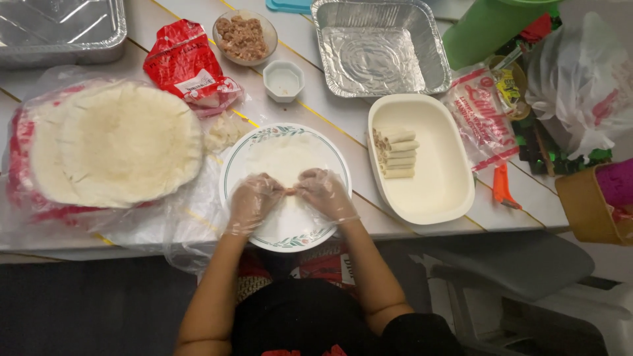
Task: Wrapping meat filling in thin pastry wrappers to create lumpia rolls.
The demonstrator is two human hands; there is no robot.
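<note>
A thin white wrapper [283, 155] lies spread on a round floral-rimmed plate [232, 161]. My left hand [252, 200] and my right hand [325, 193], both in clear plastic gloves, rest on the wrapper's near part. Their fingertips meet over a small strip of brownish filling [291, 191] and pinch the wrapper around it. To the right, a cream oval dish [435, 178] holds several finished rolls [395, 153] stacked at its left side. A stack of round wrappers [115, 142] sits on plastic to the left.
A glass bowl of minced filling [242, 36] and a small white octagonal cup [283, 80] stand behind the plate. Foil trays sit at back centre [379, 46] and back left [59, 29]. Red packets, an orange-handled tool [504, 188], a green container and bags crowd the right.
</note>
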